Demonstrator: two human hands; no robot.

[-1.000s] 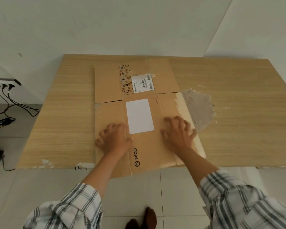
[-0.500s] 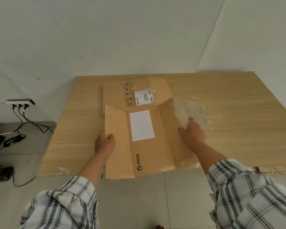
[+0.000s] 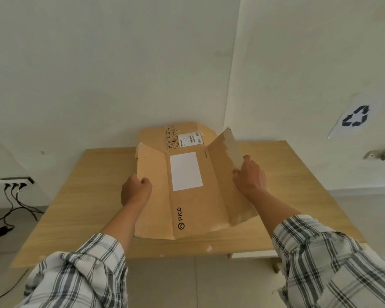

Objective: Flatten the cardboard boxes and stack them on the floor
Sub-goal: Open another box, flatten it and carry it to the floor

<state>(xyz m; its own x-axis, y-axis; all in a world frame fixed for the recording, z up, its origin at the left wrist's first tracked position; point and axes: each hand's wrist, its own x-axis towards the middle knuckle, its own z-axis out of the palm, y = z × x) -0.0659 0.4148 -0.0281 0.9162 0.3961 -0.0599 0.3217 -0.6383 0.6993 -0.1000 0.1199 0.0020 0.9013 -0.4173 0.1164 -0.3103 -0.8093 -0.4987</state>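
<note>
Head cam: we've got one cardboard box (image 3: pixel 191 196) over the table (image 3: pixel 87 196), left hand (image 3: pixel 135 192) clamped on its left flap, right hand (image 3: pixel 250 177) on the right.

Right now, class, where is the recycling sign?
In the head view the recycling sign is stuck on the right-hand wall, above and right of the cardboard box and right hand.

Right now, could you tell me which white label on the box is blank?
The large white label on the middle panel above the PICO logo is blank; the small label on the far flap carries barcodes.
</note>
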